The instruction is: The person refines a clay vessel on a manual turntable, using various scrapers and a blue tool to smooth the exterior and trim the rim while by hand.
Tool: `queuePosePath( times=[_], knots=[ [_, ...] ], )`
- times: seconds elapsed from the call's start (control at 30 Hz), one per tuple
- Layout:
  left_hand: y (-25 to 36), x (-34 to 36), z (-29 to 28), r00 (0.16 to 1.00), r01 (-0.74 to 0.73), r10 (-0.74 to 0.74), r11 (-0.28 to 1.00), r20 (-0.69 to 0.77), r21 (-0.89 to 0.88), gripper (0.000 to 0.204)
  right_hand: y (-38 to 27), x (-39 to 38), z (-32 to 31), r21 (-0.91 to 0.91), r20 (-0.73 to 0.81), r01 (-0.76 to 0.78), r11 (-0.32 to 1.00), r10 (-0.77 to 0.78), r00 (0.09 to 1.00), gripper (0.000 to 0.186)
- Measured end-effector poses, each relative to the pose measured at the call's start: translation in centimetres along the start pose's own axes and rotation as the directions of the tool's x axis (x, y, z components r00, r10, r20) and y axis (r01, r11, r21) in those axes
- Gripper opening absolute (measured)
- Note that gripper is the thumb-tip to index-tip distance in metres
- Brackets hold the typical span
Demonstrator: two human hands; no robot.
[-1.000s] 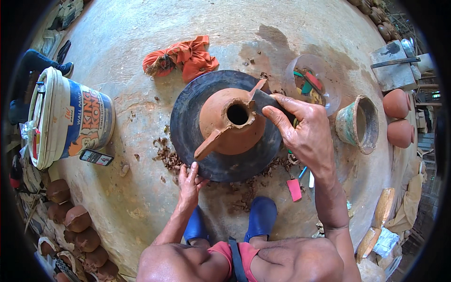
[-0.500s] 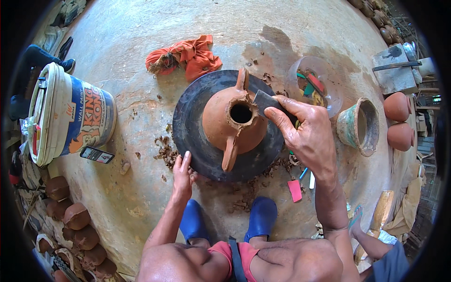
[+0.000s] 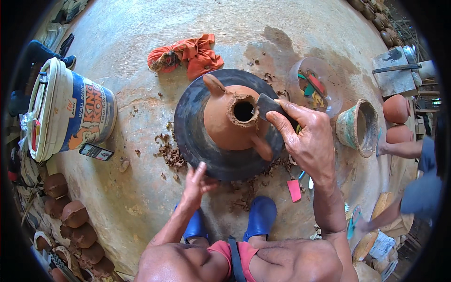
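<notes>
A brown clay pot (image 3: 221,120) with a rough-edged round mouth and two stubby handles sits on a dark round turntable (image 3: 197,152). In my right hand (image 3: 307,136) is a flat dark scraper (image 3: 270,107), pinched between thumb and fingers. Its end meets the right side of the pot's rim. My left hand (image 3: 195,188) is by the turntable's near left edge, fingers spread and holding nothing. Whether its fingertips touch the edge I cannot tell.
Clay shavings (image 3: 169,152) lie around the turntable. A clear tub (image 3: 336,87) of tools, a crusted pot (image 3: 347,124) and a pink piece (image 3: 294,190) are rightward. Leftward stand a paint bucket (image 3: 105,115) and phone (image 3: 96,152); an orange cloth (image 3: 202,56) lies beyond. Another person's legs (image 3: 399,149) show at right.
The pot has turned counterclockwise with the turntable, its far handle swinging left and its near one right. My left hand has shifted slightly right and nearer. The other person's legs have moved at right.
</notes>
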State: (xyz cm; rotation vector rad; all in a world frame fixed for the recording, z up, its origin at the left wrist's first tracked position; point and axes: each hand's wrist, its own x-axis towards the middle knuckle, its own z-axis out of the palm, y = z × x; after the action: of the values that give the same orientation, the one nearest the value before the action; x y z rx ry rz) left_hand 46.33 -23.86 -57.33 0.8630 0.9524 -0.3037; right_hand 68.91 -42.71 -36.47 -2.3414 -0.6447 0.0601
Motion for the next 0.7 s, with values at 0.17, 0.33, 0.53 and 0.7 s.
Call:
queuePosePath(
  times=[0.17,0.33,0.53,0.7],
  knots=[
    [1.2,3.4,-3.1,0.975,-0.187,0.19,0.982,-0.112,0.032,0.047,-0.1,-0.3,0.2,0.01,-0.019,0.015,1.0,-0.015,1.0,0.034],
    [-1.3,0.3,-0.7,0.997,-0.075,0.076,0.997,-0.031,0.026,0.053,-0.1,-0.4,0.2,0.031,-0.02,-0.019,0.999,0.02,1.0,0.037],
    [-0.4,1.0,-0.7,0.989,-0.114,0.114,0.993,-0.091,0.005,0.065,0.2,-0.2,0.2,-0.029,-0.052,0.018,0.999,-0.02,0.998,0.04],
    [2.9,3.6,-2.7,0.936,-0.291,0.287,0.957,-0.204,0.011,0.048,0.3,0.0,0.3,-0.03,-0.068,0.047,0.998,-0.049,0.996,0.04]
  ],
)
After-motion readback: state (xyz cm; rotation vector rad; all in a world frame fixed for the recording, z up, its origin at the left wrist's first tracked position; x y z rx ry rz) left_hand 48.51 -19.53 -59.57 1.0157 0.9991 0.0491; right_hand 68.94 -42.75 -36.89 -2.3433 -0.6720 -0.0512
